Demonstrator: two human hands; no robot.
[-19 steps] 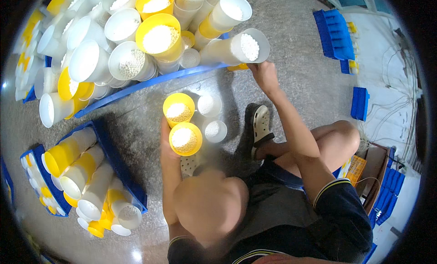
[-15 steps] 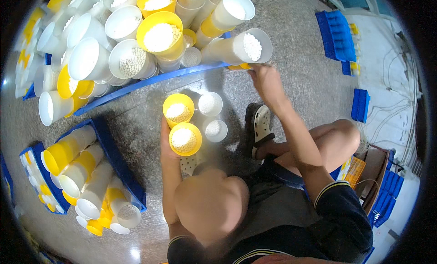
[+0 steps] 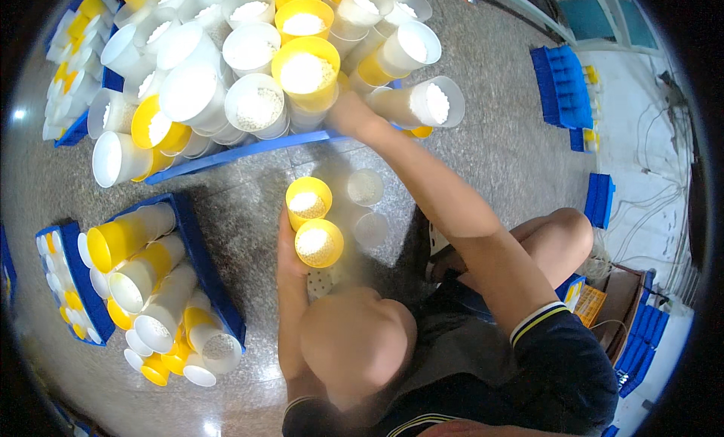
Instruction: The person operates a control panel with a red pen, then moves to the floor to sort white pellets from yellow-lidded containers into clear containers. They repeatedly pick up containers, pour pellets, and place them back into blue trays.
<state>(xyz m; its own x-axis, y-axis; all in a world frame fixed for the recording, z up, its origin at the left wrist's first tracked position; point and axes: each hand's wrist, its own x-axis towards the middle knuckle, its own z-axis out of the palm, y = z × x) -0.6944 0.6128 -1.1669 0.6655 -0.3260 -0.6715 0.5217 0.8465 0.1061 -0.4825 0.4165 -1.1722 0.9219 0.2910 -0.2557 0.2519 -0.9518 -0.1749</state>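
Blue plastic tray (image 3: 215, 286) at left lies partly filled with yellow and white plastic tubes (image 3: 143, 275). Left hand (image 3: 290, 248) clasps a bundle of yellow-rimmed plastic tubes (image 3: 313, 222) above the floor. Right hand (image 3: 348, 114) reaches into the heaped stack (image 3: 249, 75); its grip cannot be told. Most tubes remain unsorted.

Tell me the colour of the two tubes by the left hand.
Yellow tubes, seen in the head view, beside the left hand.
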